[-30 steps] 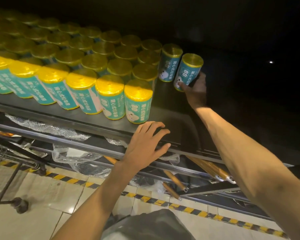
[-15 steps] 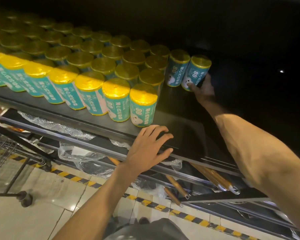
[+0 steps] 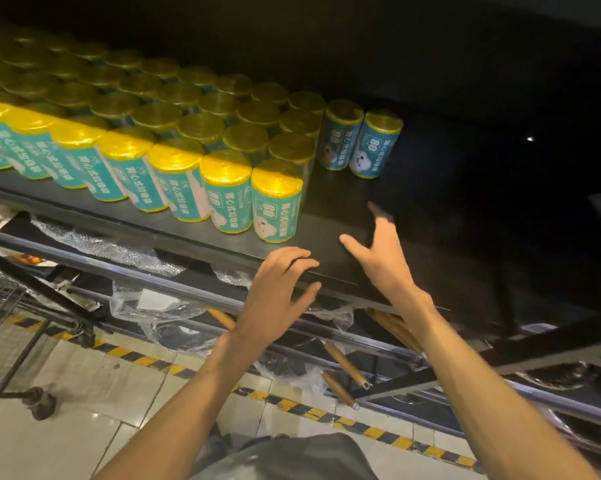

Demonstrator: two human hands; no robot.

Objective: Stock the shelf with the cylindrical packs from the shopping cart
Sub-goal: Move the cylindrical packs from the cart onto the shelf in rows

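- The dark shelf [image 3: 344, 216] runs beyond both hands; its back is lost in shadow.
- The wire shopping cart [image 3: 1, 306], far left of the left hand, is cut off by the frame.
- The cylindrical packs [image 3: 274, 202], teal-labelled rolls with shiny yellow tops, stand upright in rows above the left hand.
- Left hand [image 3: 278, 292] rests its relaxed fingers on the shelf edge.
- Right hand [image 3: 378, 258] hovers with spread fingers, empty.

A shop aisle, dim at the shelving.
Identical teal-and-yellow cylindrical packs [image 3: 274, 202] stood in rows on a dark shelf [image 3: 344, 202]; a wire shopping cart [image 3: 1, 306] waited on tiled floor [image 3: 84, 427] with hazard-striped tape [image 3: 143, 358].
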